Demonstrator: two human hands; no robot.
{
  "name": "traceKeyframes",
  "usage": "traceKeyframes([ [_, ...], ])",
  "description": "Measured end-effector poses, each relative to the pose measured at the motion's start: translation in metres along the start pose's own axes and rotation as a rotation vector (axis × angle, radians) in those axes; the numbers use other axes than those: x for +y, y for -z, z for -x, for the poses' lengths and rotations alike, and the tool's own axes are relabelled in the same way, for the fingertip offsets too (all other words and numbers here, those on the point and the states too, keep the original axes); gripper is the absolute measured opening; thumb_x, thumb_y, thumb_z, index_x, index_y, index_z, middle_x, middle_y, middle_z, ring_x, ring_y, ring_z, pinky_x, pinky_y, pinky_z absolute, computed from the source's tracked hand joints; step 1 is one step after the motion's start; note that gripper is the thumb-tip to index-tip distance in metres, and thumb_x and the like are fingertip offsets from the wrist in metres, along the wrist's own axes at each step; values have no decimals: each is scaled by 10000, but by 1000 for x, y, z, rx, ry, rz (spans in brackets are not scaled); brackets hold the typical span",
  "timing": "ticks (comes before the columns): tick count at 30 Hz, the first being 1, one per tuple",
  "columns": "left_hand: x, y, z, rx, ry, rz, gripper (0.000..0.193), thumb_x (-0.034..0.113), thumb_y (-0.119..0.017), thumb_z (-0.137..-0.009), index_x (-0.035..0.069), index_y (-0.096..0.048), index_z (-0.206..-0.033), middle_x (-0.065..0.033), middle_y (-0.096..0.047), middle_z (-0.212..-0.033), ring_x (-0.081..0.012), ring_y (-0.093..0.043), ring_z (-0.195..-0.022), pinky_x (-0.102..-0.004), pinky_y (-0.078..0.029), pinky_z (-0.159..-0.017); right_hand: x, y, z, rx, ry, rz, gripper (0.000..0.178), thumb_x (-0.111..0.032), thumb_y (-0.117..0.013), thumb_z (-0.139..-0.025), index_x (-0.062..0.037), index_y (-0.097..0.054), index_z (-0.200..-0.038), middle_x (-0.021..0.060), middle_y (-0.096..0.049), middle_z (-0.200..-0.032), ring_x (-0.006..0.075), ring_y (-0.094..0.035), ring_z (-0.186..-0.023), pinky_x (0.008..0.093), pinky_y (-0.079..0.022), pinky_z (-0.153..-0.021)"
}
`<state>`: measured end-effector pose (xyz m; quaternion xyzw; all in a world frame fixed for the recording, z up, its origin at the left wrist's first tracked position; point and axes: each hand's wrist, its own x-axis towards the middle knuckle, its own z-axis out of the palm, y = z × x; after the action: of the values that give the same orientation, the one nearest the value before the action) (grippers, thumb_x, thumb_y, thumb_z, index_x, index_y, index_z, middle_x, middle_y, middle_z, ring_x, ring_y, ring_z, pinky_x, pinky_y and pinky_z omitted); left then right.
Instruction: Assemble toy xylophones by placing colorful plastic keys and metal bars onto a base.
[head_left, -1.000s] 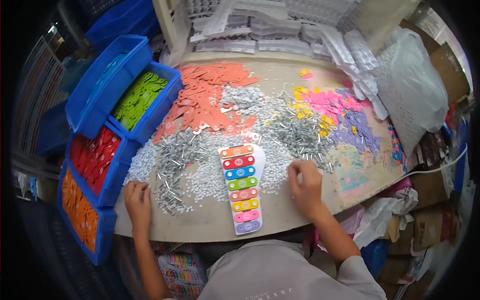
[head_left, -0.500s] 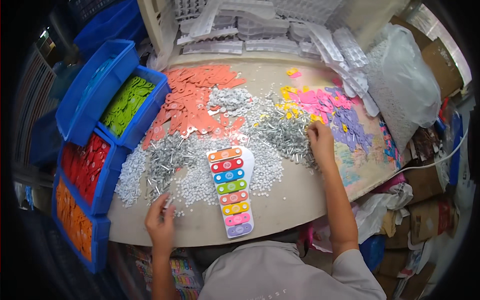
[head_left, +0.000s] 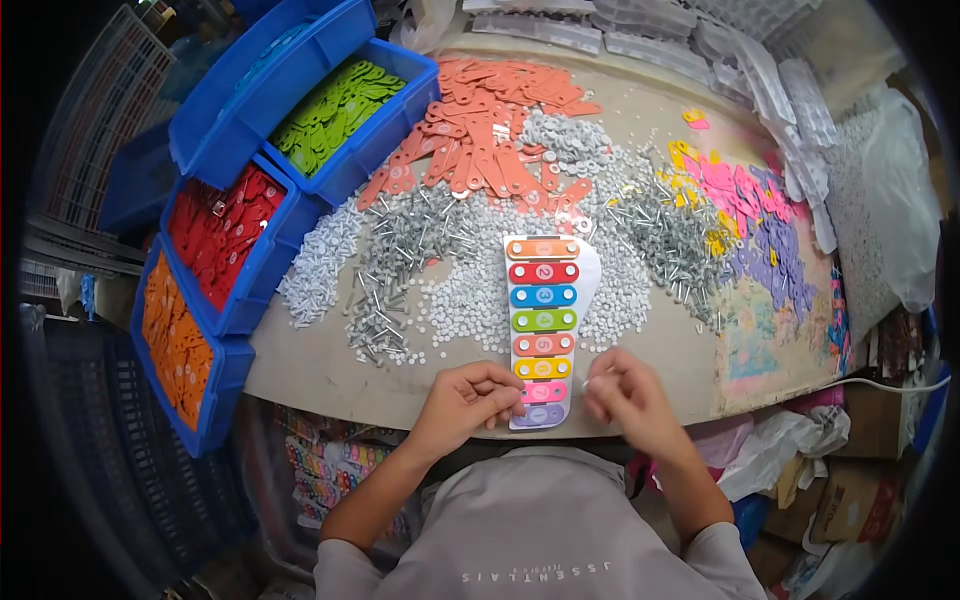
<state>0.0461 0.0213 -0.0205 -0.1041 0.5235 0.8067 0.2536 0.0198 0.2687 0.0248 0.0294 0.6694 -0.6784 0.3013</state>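
A toy xylophone (head_left: 543,320) with a white base and a column of bright coloured bars lies near the table's front edge. White round caps sit at both ends of the upper bars. On the pink bar (head_left: 544,393) and the lilac bar below it I make out no white caps. My left hand (head_left: 466,405) is closed in a pinch at the pink bar's left end; what its fingertips hold is too small to name. Just right of the same bar, my right hand (head_left: 632,402) is also pinched, with a tiny pale thing at its fingertips that I cannot identify.
Silver pins (head_left: 670,235) and white caps (head_left: 465,310) lie in heaps beyond the xylophone. Coral bars (head_left: 480,130) are piled behind, purple bars (head_left: 778,255) at right. Blue bins (head_left: 262,290) of coloured bars stand at left. A plastic sack (head_left: 880,220) stands at far right.
Both hands have come from the pin heaps to the xylophone's near end, the left moving right and the right moving left and nearer. The view has shifted, too.
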Motion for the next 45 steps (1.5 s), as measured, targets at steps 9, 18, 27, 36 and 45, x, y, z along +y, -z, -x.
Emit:
traceKeyframes([
  [9,-3,0,3,-5,46,-53,127,51,-672,-927,-23,-666,-1030,-80,-716,-826,-52,-587,-655,-172,-440,-546,23,-14,2,-86,-124,-170,110,-163,-531,-1038,-62,-499,-1008,-58,-452,-679,23,-389,-574,195,-273,-496],
  [18,-7,-6,1,-18,85,-65,216,69,-688,-923,-20,-628,-1111,-44,-689,-775,-35,-559,-645,-177,-405,-528,25,-16,1,-49,-121,-143,131,-162,-567,-1023,-64,-481,-1006,-66,-449,-645,12,-369,-534,191,-252,-479],
  [27,0,-4,-10,-51,37,-429,593,210,-710,-935,-27,-360,-1351,2,-568,-646,-42,-503,-589,-234,-394,-536,31,-12,-9,43,-143,-16,217,-191,-666,-968,-53,-502,-1003,-37,-530,-584,27,-429,-476,210,-300,-437],
  [36,2,-1,-29,-213,29,-325,486,119,-663,-941,-29,-372,-1302,-84,-666,-871,-131,-694,-776,-267,-527,-629,27,-11,-17,-79,-211,118,206,-174,-635,-985,-5,-577,-1086,-29,-550,-628,35,-482,-475,206,-374,-420],
  [45,13,1,-13,-111,9,-702,524,163,-686,-936,4,-421,-1360,-6,-577,-643,-67,-515,-567,-261,-400,-536,25,-12,-19,-77,-205,111,177,-181,-607,-996,-19,-548,-1038,-15,-519,-623,57,-460,-458,225,-382,-410],
])
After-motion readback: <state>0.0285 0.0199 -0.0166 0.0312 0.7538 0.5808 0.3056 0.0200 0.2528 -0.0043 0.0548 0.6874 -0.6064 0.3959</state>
